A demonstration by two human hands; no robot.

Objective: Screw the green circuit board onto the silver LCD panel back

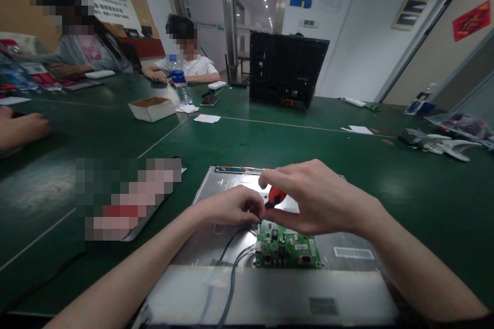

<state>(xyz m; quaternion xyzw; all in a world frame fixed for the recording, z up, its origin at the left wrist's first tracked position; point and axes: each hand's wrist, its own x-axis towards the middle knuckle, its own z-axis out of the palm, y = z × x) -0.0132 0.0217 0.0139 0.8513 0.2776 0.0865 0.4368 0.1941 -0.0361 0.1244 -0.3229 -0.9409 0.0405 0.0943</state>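
A screwdriver (276, 197) with a red and black handle slants between my hands. My right hand (309, 193) is closed on its handle, thumb and fingers curved round it. My left hand (241, 204) is pinched beside the screwdriver's lower end, at the upper left corner of a green circuit board (287, 247); what its fingers hold, if anything, is hidden. The board lies on the silver metal back of a flat display panel (204, 290). Dark cables (232, 280) run from the board's left side toward the panel's near edge.
A phone-like device (148, 205), partly blurred out, lies left of the panel. Farther back are a small open box (152, 109), a water bottle (178, 79) and a black monitor casing (287, 69). Grey and white plastic parts (436, 143) lie at right. Other people sit around the table.
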